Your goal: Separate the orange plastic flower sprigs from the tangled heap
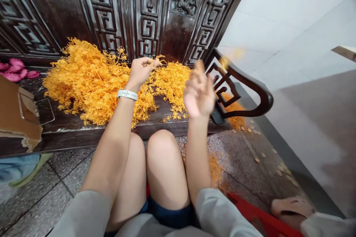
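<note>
On the dark wooden bench [139, 127], a big heap of orange-yellow plastic pieces [86, 81] lies at the left, with a smaller pile [175, 81] at its right. My left hand [141, 69], with a pale band at the wrist, is raised above the gap between them and pinches a small yellow piece [158, 60]. To the right of the smaller pile, my right hand [199, 92] is up with its fingers apart, smeared by motion, and nothing shows in it. Blurred yellow bits [224, 61] hang in the air beyond its fingertips.
A torn cardboard box [16, 107] and pink pieces [16, 69] are at the left. A carved backrest [147, 18] rises behind, with a curved armrest [264, 100] at right. Orange bits [215, 170] litter the floor. Something red [250, 211] lies low right.
</note>
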The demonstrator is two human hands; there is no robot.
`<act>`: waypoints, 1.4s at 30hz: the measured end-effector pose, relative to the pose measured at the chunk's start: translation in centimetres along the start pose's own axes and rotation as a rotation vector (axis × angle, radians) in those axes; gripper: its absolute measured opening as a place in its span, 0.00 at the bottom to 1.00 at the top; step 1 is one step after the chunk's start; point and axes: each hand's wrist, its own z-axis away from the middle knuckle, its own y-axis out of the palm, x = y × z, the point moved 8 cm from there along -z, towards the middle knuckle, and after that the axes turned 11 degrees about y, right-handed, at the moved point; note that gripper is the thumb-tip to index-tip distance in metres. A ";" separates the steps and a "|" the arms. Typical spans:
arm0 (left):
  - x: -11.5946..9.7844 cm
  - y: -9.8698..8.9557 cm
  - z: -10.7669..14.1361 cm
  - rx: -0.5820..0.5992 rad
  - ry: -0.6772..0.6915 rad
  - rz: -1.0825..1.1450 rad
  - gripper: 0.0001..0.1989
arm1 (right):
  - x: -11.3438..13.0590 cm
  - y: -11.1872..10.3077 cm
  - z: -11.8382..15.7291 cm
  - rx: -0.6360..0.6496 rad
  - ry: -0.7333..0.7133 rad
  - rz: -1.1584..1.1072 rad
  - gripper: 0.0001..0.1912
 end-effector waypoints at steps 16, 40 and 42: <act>-4.0 6.5 1.2 0.188 -0.092 0.259 0.34 | -4.5 4.8 -0.6 -0.111 -0.021 0.138 0.21; -3.6 9.0 4.4 0.731 -0.021 0.079 0.27 | -3.3 0.6 0.5 -0.251 0.071 -0.687 0.12; -3.4 8.6 3.9 0.643 0.001 0.066 0.26 | -3.7 0.8 0.6 -0.273 0.079 -0.645 0.13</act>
